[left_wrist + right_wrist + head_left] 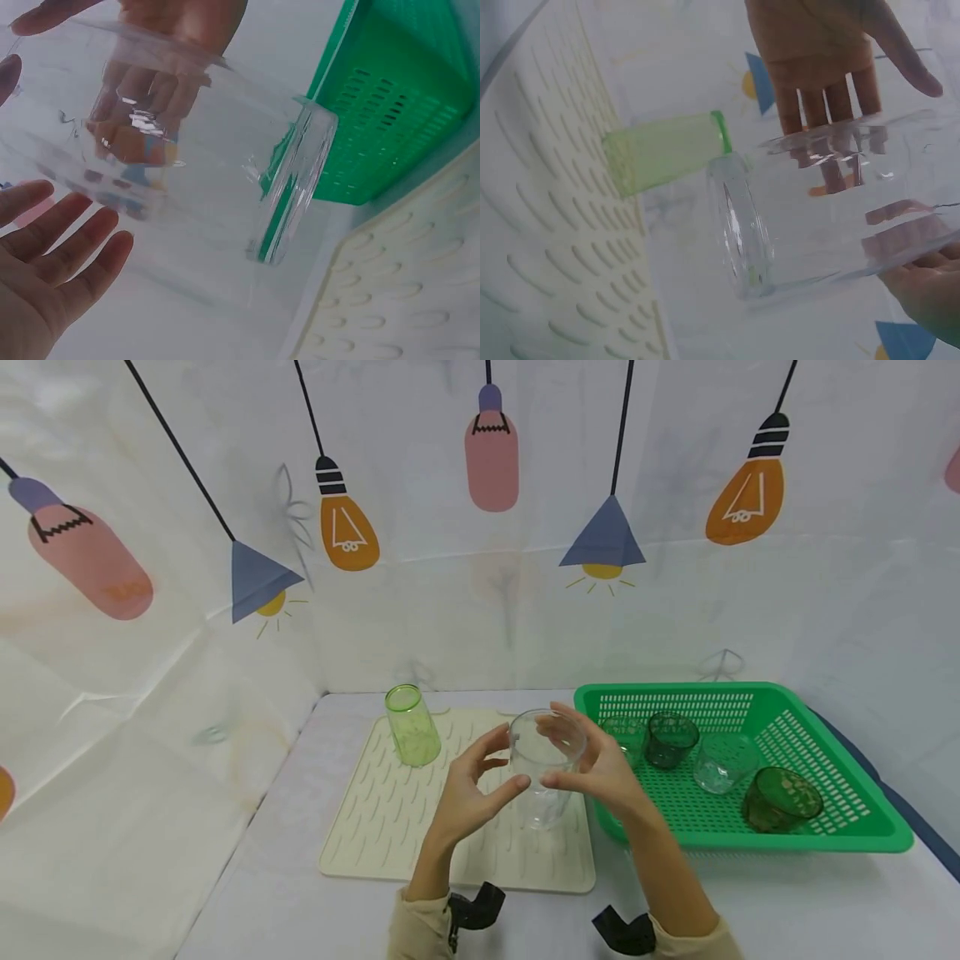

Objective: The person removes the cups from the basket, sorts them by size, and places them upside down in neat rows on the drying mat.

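Note:
A clear glass [543,760], its base lowest, is held up above the ribbed cream mat [390,843] between both hands. My right hand [600,760] grips it from the right, thumb on the near side and fingers behind. On the other side, my left hand [468,785] cups close around the glass with its fingers fairly straight and spread. In the left wrist view, those fingers [97,251] lie beside the wall of the glass; contact is hard to judge. A light green glass [412,727] stands on the mat's back left part, also seen in the right wrist view.
At the right sits a green plastic basket [795,841] with several glasses in it, among them a dark glass [671,741], a clear glass [723,764] and an olive-green glass [780,802]. Behind the table hangs a white sheet [450,618] with printed lamps.

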Demonstrator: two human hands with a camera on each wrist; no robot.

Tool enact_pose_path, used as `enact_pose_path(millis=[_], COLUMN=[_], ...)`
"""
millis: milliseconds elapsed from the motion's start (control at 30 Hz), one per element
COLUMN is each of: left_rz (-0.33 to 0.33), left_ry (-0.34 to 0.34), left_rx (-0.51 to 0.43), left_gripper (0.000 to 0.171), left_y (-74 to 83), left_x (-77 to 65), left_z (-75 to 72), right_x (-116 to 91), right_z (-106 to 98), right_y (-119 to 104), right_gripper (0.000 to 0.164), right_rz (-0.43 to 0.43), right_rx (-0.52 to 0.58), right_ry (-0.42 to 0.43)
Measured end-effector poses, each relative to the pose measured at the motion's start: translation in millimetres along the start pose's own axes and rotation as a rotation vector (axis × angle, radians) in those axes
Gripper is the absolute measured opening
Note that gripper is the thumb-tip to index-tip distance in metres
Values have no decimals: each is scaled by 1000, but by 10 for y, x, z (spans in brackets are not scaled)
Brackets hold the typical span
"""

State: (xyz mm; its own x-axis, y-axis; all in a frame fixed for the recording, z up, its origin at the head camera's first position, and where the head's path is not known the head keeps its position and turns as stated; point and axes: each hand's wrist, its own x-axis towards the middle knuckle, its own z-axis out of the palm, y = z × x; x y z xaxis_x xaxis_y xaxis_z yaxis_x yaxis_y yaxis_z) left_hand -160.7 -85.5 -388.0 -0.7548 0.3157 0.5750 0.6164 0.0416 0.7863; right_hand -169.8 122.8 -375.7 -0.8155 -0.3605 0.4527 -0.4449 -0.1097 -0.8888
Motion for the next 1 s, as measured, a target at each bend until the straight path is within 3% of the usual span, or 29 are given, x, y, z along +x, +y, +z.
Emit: enact_pose_path(millis=[200, 400, 767, 1000], left_rz=[13, -14, -15, -78], left_ry=[-7, -12, -56, -58], left_rx=[-2, -66, -150, -74], left_gripper=[63, 69, 71, 76], left_y=[15, 26, 39, 105], left_x=[45, 51, 57, 69], left_z=[53, 74, 48, 64], right_x=[16, 12, -3, -16], right_z=[42, 74, -68, -48], right_y=[38, 66, 41, 57], right_gripper=[77, 79, 83, 82], right_rz=[-6, -41, -137, -120], right_rx=[-39, 0, 50, 32], right_ry=[-10, -40, -256, -210])
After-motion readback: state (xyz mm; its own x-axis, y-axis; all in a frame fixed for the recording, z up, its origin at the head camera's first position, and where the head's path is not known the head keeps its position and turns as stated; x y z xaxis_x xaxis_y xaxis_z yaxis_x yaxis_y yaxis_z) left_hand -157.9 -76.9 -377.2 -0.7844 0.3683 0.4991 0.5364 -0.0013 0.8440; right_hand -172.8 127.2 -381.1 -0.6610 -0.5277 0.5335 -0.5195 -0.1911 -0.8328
